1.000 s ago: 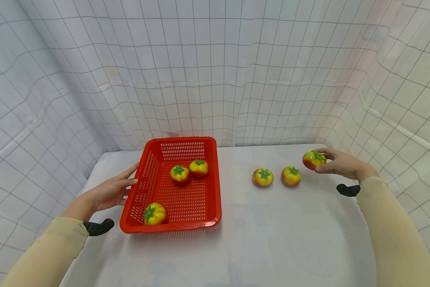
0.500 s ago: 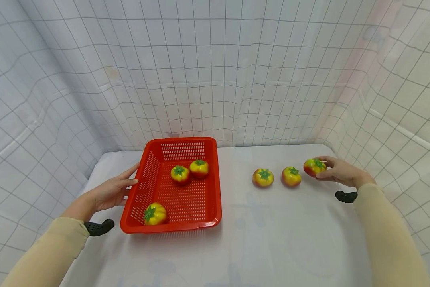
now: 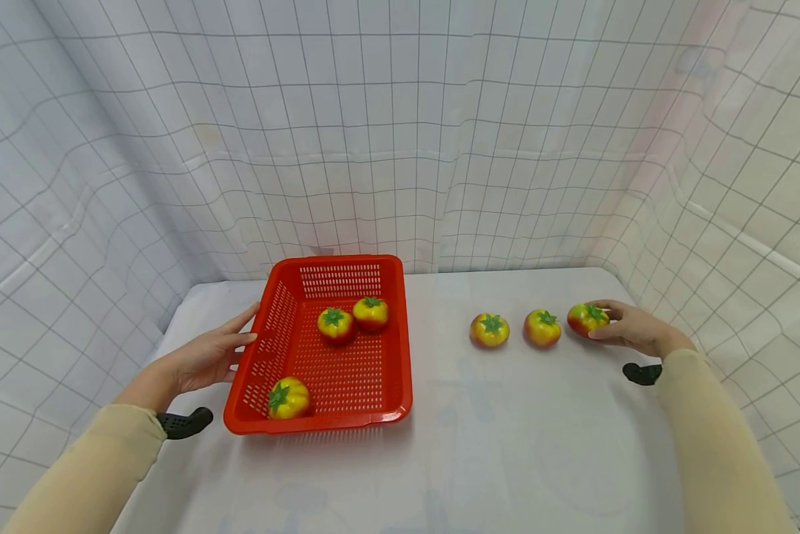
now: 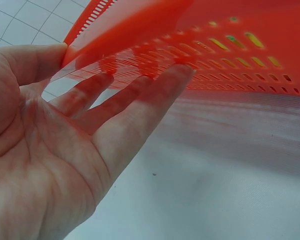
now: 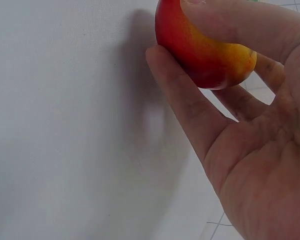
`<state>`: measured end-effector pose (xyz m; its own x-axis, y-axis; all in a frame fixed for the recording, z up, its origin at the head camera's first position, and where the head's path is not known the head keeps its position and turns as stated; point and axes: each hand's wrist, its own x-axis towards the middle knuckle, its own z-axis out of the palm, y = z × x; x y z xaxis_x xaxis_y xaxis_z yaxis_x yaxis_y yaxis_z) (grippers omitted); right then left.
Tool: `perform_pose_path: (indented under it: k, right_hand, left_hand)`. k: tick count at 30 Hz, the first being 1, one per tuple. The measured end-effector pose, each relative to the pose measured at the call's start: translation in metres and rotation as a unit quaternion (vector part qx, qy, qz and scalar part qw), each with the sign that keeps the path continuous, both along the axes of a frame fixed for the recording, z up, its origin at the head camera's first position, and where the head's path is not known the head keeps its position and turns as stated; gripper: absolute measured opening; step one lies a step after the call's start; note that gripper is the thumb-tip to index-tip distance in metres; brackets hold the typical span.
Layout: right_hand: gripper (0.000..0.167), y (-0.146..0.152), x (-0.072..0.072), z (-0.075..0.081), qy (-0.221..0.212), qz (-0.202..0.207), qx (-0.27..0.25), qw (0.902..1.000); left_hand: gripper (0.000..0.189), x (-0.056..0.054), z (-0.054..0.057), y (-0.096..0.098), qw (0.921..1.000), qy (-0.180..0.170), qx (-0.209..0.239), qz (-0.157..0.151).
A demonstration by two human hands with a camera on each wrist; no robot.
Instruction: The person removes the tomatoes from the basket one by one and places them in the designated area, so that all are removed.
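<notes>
In the head view my left hand (image 3: pixel 206 359) is at the left side of a red plastic basket (image 3: pixel 405 356). Its fingers (image 4: pixel 140 112) are nearly straight and touch the slotted outer wall, with the thumb at the rim. On the right, my right hand (image 3: pixel 634 328) holds a red-and-yellow toy tomato (image 3: pixel 587 320) with a green leafy top, between thumb and fingers. In the right wrist view, that tomato (image 5: pixel 205 55) is low over the white surface; whether it touches is unclear. Two similar tomatoes, one nearer (image 3: pixel 542 329) and one further left (image 3: pixel 490 331), lie beside it.
Inside the basket are three more tomatoes: a pair touching near the back, including the left one (image 3: pixel 335 325), and one in the front left corner (image 3: pixel 289 398). A white gridded curtain (image 3: pixel 400 133) surrounds the white table (image 3: pixel 507 445) at the back and sides.
My right hand has brought its tomato down towards the table, nearly in line with the two lying there. My left hand and the basket have stayed put.
</notes>
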<state>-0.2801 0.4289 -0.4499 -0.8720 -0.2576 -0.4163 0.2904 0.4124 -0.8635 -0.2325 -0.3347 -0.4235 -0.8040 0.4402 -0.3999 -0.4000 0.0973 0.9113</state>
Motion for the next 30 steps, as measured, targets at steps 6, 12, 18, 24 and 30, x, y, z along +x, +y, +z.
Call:
perform_pose_path:
  k: [6, 12, 18, 24, 30]
  right_hand:
    - [0.085, -0.001, 0.001, -0.002, -0.002, 0.001, 0.011, 0.9999]
    - [0.085, -0.002, 0.001, -0.003, 0.001, 0.001, 0.015, 0.9999]
    - [0.086, -0.001, 0.001, -0.006, 0.004, -0.002, 0.020, 0.9998]
    - [0.089, 0.001, 0.000, -0.010, 0.004, 0.000, 0.037, 0.9993]
    - [0.091, 0.004, -0.001, -0.013, 0.006, 0.008, 0.051, 0.9987]
  left_hand:
    - [0.073, 0.000, 0.000, 0.000, 1.0000, -0.001, 0.000, 0.001]
    - [0.072, -0.001, -0.001, 0.000, 1.0000, -0.001, 0.000, 0.002]
    - [0.072, -0.001, 0.000, 0.000, 1.0000, -0.002, 0.000, 0.001]
    - [0.071, -0.002, 0.001, 0.001, 1.0000, -0.003, 0.001, -0.002]
    - [0.071, -0.002, 0.001, 0.002, 1.0000, -0.001, 0.001, -0.005]
